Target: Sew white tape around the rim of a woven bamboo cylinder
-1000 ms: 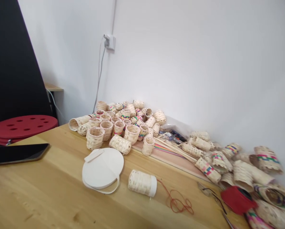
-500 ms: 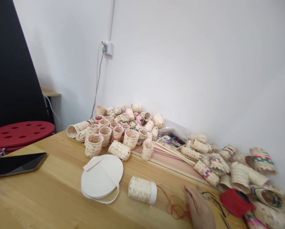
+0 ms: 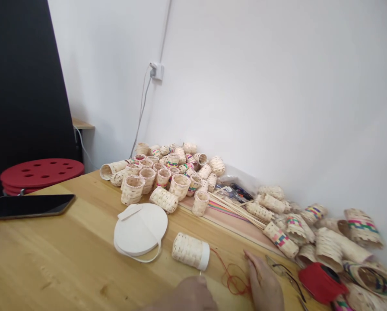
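A small woven bamboo basket [image 3: 187, 251] lies on its side, with a white band [image 3: 205, 256] around its right end. Red thread [image 3: 234, 278] runs from the banded end into loose loops and reaches my right hand [image 3: 265, 283]. That hand's fingers are pressed together; anything between them is hidden. My left hand [image 3: 191, 296], blurred and cut off by the bottom edge, is just below the basket. A short pale tip shows above it, and its grip is unclear. The roll of white tape [image 3: 141, 229] lies flat left of the basket, its loose end curling at the front.
Woven baskets [image 3: 180, 185] are heaped along the wall, with more baskets [image 3: 280, 239] at the right. Thin bamboo strips [image 3: 235, 208] lie between them. Eyeglasses [image 3: 287, 272] and a red cloth item [image 3: 319, 281] are right of my right hand. A phone [image 3: 31, 206] lies at left.
My left hand has come into view at the bottom, below the basket. My right hand still sits beside the red thread. The whole view has shifted slightly.
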The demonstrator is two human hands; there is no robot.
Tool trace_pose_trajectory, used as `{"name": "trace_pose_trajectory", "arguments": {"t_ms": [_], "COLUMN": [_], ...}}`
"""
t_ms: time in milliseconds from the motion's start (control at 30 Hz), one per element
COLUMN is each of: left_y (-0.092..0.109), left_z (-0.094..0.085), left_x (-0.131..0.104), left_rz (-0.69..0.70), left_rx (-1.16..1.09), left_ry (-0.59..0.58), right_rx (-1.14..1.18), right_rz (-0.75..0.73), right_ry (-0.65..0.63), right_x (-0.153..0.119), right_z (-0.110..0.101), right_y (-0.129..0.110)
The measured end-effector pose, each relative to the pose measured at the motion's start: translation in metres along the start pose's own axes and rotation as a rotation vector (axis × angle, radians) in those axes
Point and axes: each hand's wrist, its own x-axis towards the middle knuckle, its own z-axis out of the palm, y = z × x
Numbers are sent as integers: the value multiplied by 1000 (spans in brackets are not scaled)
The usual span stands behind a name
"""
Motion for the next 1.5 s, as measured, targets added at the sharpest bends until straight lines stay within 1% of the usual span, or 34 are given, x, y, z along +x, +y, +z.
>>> {"name": "trace_pose_trajectory", "arguments": {"t_ms": [67, 133, 167, 267, 333, 400, 467, 567, 633, 700, 767, 800, 833, 900, 1000, 1067, 1167, 1267, 1367, 1433, 1500], "left_y": [-1, 5, 10, 25, 29, 28, 24, 21, 20, 14, 2, -7, -17, -39, -66, -78, -90, -98, -99, -95, -88], "left_z": [-7, -17, -22, -37, -45, -52, -61, -83, -101, -120, -135, -140, -144, -146, -138, -131, -122, -118, -121, -128, -140], "left_x": [3, 5, 5, 6, 6, 6, 7, 8, 10, 13, 16, 18, 20, 24, 29, 32, 36, 39, 40, 39, 35], "left_rz": [62, 133, 145, 135, 142, 137, 102, 16, -48, -124, -233, -309, -354, -419, -494, -533, -566, -560, -529, -507, -498], "left_rx": [89, 244, 314, 405, 429, 440, 440, 439, 454, 521, 670, 776, 822, 878, 939, 974, 1015, 1031, 1016, 996, 978], "left_ry": [32, 118, 173, 220, 227, 243, 268, 296, 266, 177, 55, -6, -9, 3, 0, 7, 4, -13, -16, 4, 51], "right_rx": [9, 17, 23, 51, 75, 95, 104, 101, 99, 102, 104, 106, 111, 125, 147, 154, 153, 157, 159, 164, 171], "right_rz": [27, 46, 53, 69, 87, 105, 112, 109, 91, 65, 52, 49, 47, 43, 40, 40, 40, 36, 50, 66, 82], "right_ry": [27, 41, 44, 38, 31, 33, 47, 65, 70, 69, 68, 67, 64, 57, 49, 49, 33, 20, 28, 33, 29], "right_x": [1, 2, 2, 2, 2, 2, 2, 2, 2, 3, 4, 4, 4, 5, 5, 5, 5, 6, 6, 5, 4], "right_z": [2, 4, 5, 5, 5, 5, 5, 5, 6, 6, 5, 5, 5, 4, 3, 4, 5, 5, 5, 4, 4], "right_y": [-3, -5, -5, -7, -7, -7, -7, -5, -5, -6, -8, -9, -10, -11, -10, -9, -7, -6, -7, -7, -7]}}
